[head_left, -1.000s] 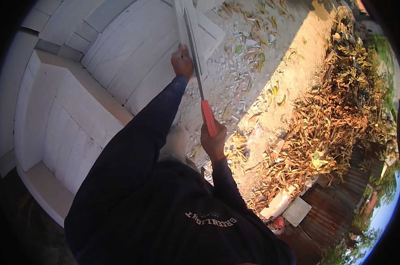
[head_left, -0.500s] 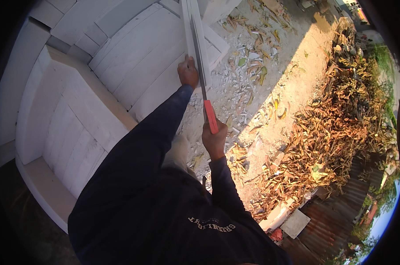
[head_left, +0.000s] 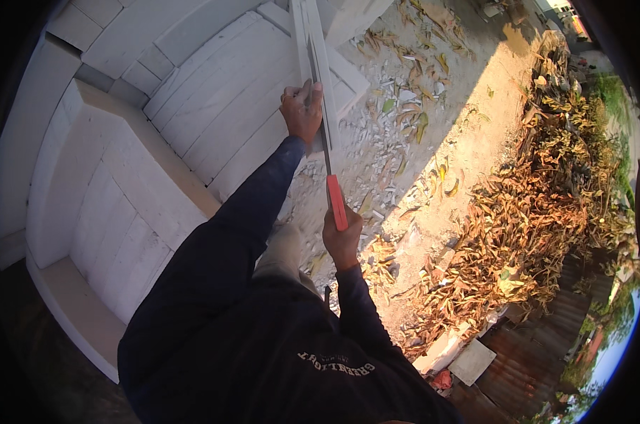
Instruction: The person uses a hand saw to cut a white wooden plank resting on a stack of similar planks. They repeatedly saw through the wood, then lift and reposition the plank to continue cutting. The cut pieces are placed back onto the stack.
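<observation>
Red at its near end, held a long, straight saw (head_left: 328, 157) with a narrow, dark-metal blade in the right hand (head_left: 342, 237), fingers wrapped closed around the flat-sided red handle (head_left: 337, 203). Pointed the blade away from the body, lengthwise along a long, narrow, pale white block (head_left: 322, 67); could not tell the depth of the blade in it. Had the left hand (head_left: 303, 113) farther forward than the right, just left of the blade, by the block's left side, fingers partly open and bent; could not tell whether gripping the block or only resting against it. Stood with stacked, smooth white blocks (head_left: 224, 95) to the left, white chips (head_left: 383, 152) on the ground ahead and a heap of dry brown leaves (head_left: 532, 194) to the right.
</observation>
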A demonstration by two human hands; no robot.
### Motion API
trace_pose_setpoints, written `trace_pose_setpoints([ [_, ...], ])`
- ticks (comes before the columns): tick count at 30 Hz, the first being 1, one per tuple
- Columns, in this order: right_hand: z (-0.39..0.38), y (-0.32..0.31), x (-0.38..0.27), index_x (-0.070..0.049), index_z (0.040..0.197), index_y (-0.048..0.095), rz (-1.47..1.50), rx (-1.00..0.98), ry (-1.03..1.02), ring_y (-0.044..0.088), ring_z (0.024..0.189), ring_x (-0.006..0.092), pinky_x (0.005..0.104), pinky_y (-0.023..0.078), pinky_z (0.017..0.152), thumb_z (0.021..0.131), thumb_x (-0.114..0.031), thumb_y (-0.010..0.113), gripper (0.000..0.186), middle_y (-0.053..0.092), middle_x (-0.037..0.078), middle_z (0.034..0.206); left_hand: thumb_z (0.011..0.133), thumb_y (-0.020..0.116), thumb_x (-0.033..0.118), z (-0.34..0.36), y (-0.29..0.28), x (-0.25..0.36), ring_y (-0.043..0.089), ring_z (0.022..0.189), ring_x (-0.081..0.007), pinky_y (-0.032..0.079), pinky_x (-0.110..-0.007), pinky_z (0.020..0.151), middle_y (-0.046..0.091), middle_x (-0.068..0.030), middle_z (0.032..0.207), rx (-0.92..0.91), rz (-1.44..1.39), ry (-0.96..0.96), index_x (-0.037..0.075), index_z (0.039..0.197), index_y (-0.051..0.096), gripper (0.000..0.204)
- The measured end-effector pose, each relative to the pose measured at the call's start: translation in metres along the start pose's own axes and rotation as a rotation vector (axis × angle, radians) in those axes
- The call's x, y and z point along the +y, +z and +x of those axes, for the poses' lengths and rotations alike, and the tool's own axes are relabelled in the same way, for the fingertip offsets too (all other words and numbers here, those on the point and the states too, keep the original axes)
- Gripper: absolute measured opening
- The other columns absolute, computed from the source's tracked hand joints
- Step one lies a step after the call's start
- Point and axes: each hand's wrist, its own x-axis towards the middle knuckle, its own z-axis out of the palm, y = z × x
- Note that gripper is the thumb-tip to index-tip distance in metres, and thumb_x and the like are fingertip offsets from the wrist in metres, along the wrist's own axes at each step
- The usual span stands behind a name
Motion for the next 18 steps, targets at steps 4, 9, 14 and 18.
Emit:
trace_pose_setpoints([
  [4,0.002,0.000,0.000,0.005,0.083,0.057,-0.003,-0.016,0.030,0.050,0.051,0.0237,0.0401,0.041,0.051,0.092,-0.005,0.061,0.014,0.051,0.017,0.059,0.089,0.074,0.044,0.023,0.000,0.022,0.067,0.083,-0.0432,0.052,-0.051,0.074,0.068,-0.0244,0.088,-0.106,0.076,-0.044,-0.001,0.101,0.078,0.048],
  [9,0.002,0.002,-0.002,0.005,0.095,0.059,-0.024,-0.021,0.026,0.054,0.053,0.0263,0.0398,0.043,0.053,0.090,-0.004,0.060,0.010,0.053,0.019,0.061,0.086,0.075,0.032,0.038,0.002,0.031,0.069,0.079,-0.0491,0.056,-0.055,0.074,0.070,-0.0277,0.081,-0.183,0.212,-0.121,-0.005,0.086,0.074,0.037],
  [14,0.001,0.002,-0.007,0.005,0.082,0.060,-0.053,-0.025,0.068,0.051,0.053,0.0210,0.0388,0.043,0.053,0.092,-0.005,0.061,0.015,0.052,0.018,0.061,0.084,0.070,0.021,0.056,0.011,0.025,0.071,0.085,-0.0490,0.058,-0.055,0.078,0.070,-0.0322,0.086,-0.195,0.354,-0.044,-0.004,0.080,0.071,0.025],
  [18,-0.007,0.000,0.001,0.006,0.084,0.062,-0.038,-0.023,0.075,0.053,0.053,0.0216,0.0391,0.043,0.053,0.092,-0.006,0.062,0.014,0.053,0.018,0.061,0.082,0.069,0.017,0.049,0.005,0.032,0.071,0.082,-0.0490,0.058,-0.055,0.077,0.070,-0.0314,0.085,-0.237,0.320,-0.055,-0.004,0.078,0.070,0.022],
])
